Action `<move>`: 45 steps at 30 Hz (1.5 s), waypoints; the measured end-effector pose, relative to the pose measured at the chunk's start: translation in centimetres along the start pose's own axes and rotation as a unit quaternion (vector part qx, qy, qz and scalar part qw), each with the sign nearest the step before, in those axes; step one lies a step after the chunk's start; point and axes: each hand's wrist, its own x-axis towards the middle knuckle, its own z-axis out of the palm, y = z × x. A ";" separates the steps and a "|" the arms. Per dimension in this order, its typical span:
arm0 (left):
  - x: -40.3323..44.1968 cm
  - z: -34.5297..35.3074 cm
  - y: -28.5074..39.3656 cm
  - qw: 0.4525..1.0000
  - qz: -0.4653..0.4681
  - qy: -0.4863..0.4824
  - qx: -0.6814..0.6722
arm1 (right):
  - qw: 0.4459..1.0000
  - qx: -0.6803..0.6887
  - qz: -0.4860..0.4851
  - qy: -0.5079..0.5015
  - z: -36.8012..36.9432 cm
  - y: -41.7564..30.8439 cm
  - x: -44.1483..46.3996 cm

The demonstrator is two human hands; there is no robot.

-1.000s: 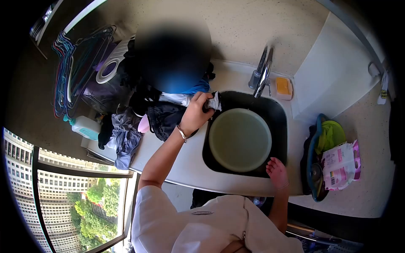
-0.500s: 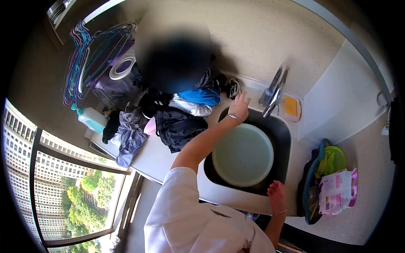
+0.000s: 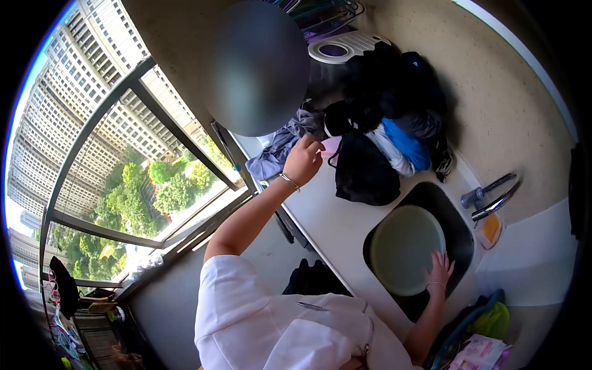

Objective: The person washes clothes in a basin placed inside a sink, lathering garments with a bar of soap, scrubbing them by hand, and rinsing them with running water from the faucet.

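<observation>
A crumpled grey cloth (image 3: 271, 153) and a bare left hand (image 3: 303, 162) on one side, a round pale green basin (image 3: 402, 243) and a bare right hand (image 3: 438, 270) on the other
The grey cloth lies on a flat white desk (image 3: 324, 216). The left hand is next to it, fingers bent, and I cannot tell if its grip has hold of anything. Just beside its fingertips is a smooth pink thing (image 3: 331, 147). Then come a soft black cloth (image 3: 368, 176), a bunched white cloth (image 3: 393, 154) and a bright blue cloth (image 3: 408, 148), all in a heap. The basin sits in a dark sink (image 3: 459, 228). The right hand is at the basin's edge, its grip wide and fingers spread. Past it are a shiny silver tap (image 3: 473, 198) and an orange block (image 3: 491, 230)
</observation>
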 end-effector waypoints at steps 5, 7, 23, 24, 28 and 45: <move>-2.6 -3.6 -10.2 0.963 -0.226 0.026 0.143 | 0.990 0.047 0.120 0.059 -0.6 -2.6 -2.1; -1.9 -4.0 -10.7 0.976 -0.182 0.042 0.116 | 0.994 -0.007 0.087 0.069 0.0 -1.5 -3.3; 15.5 -8.7 -3.5 0.983 -0.029 0.096 0.153 | 0.981 0.081 0.095 0.147 2.3 -0.7 -10.1; 17.1 -10.4 -1.9 0.986 -0.008 0.127 0.111 | 0.982 0.082 0.096 0.141 2.5 -0.2 -10.4; 21.4 -14.9 4.6 0.968 0.119 0.222 0.023 | 0.981 0.104 0.098 0.128 3.0 -0.4 -9.2; 17.9 -9.1 27.8 0.883 -0.091 -0.183 -0.422 | 0.913 0.212 -0.218 0.273 -2.4 -19.7 -1.9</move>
